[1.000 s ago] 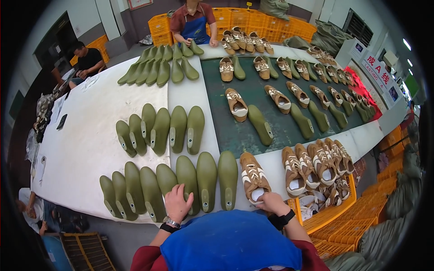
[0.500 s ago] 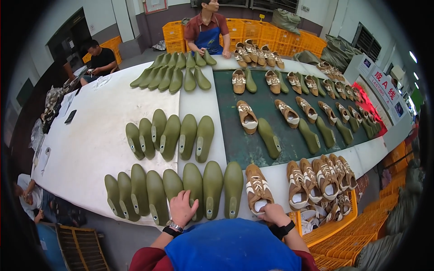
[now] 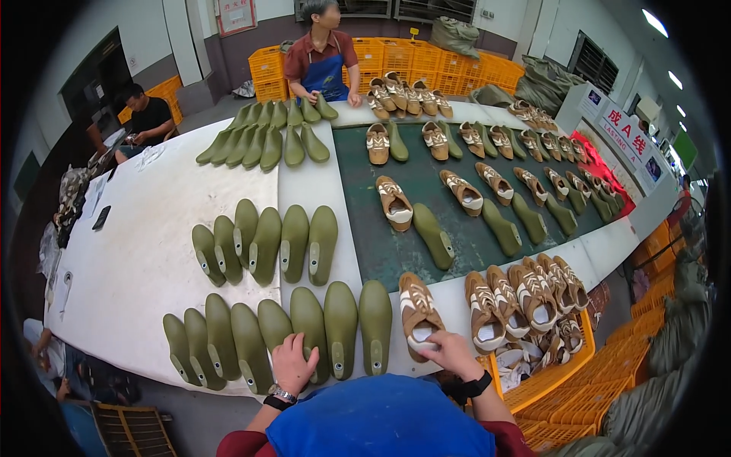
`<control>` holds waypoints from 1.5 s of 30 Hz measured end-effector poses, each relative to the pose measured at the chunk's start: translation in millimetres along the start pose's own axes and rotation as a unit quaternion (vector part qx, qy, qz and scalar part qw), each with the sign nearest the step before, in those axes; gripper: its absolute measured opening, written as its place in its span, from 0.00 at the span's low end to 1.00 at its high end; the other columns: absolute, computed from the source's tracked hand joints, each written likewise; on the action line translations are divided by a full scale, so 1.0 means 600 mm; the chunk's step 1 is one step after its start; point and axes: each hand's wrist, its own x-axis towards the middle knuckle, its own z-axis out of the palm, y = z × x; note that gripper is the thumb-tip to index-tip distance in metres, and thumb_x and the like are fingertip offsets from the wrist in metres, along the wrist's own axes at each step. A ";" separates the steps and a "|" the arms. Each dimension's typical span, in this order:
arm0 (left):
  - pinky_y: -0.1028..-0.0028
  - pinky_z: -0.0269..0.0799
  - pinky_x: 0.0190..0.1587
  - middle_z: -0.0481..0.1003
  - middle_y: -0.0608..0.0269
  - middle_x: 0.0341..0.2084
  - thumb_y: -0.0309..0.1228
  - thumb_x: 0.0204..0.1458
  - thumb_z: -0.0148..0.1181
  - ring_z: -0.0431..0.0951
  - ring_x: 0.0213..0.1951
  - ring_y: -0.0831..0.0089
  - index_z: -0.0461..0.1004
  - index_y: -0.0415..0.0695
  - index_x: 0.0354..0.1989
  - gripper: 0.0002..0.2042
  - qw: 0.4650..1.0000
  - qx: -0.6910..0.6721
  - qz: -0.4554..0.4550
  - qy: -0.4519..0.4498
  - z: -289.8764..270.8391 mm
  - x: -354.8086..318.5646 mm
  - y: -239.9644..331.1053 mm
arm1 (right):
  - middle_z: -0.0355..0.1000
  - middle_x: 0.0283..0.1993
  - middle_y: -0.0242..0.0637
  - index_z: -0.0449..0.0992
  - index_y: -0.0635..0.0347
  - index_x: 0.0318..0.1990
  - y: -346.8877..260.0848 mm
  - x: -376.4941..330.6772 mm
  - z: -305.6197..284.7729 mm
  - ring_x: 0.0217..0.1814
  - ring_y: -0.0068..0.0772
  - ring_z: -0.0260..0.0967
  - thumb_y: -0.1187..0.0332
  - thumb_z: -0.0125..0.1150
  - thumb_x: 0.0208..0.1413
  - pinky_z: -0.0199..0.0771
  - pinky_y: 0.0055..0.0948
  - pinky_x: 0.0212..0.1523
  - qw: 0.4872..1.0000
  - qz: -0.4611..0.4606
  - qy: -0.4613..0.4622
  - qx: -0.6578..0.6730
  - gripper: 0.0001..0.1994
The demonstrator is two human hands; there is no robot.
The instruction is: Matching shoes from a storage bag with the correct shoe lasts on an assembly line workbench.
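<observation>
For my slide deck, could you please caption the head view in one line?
At a white table, the left hand rests on green shoe lasts while the right hand touches a brown-and-white shoe.

From my remote view, my left hand [image 3: 293, 363] covers the heel end of one green shoe last [image 3: 311, 332], so I cannot tell how the fingers grip it. My right hand [image 3: 451, 355] hides the heel of the brown-and-white shoe [image 3: 419, 314]; contact beneath the palm is unseen. My blue apron [image 3: 378, 417] blocks both forearms and the near table edge [image 3: 228, 387]. The orange crate [image 3: 550, 378] at lower right is partly covered by shoes [image 3: 525, 298], its contents a tangle I cannot count. The wall sign [image 3: 628, 137] is too small to read. A seated person [image 3: 47, 358] at far left is cut by the dark rim.
</observation>
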 end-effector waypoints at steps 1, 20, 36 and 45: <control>0.63 0.66 0.42 0.72 0.55 0.39 0.39 0.41 0.61 0.73 0.38 0.58 0.71 0.41 0.43 0.21 1.000 0.000 -0.002 -0.002 -0.001 0.000 -0.001 | 0.73 0.32 0.39 0.78 0.57 0.32 -0.008 0.001 -0.006 0.31 0.44 0.72 0.59 0.66 0.43 0.72 0.36 0.33 0.996 0.000 0.064 0.056 0.13; 0.63 0.66 0.39 0.72 0.55 0.37 0.40 0.42 0.61 0.73 0.33 0.59 0.72 0.41 0.42 0.20 1.000 -0.005 0.013 0.014 0.001 0.003 0.003 | 0.75 0.32 0.45 0.80 0.54 0.34 0.049 0.010 0.050 0.37 0.46 0.73 0.54 0.65 0.41 0.72 0.38 0.38 0.992 0.021 -0.094 -0.076 0.16; 0.63 0.65 0.42 0.72 0.55 0.40 0.40 0.43 0.60 0.72 0.37 0.58 0.71 0.40 0.43 0.21 1.000 0.008 0.007 -0.004 0.004 0.001 0.001 | 0.74 0.30 0.44 0.79 0.54 0.35 0.048 0.007 0.052 0.34 0.47 0.73 0.54 0.64 0.42 0.72 0.40 0.35 0.990 0.011 -0.089 -0.111 0.16; 0.63 0.65 0.43 0.72 0.54 0.40 0.40 0.44 0.60 0.73 0.38 0.59 0.71 0.40 0.44 0.21 1.000 0.015 -0.006 -0.011 0.005 0.001 -0.003 | 0.71 0.31 0.49 0.66 0.49 0.54 -0.072 0.032 0.010 0.34 0.51 0.72 0.53 0.61 0.48 0.71 0.43 0.34 0.995 -0.090 -0.004 -0.054 0.26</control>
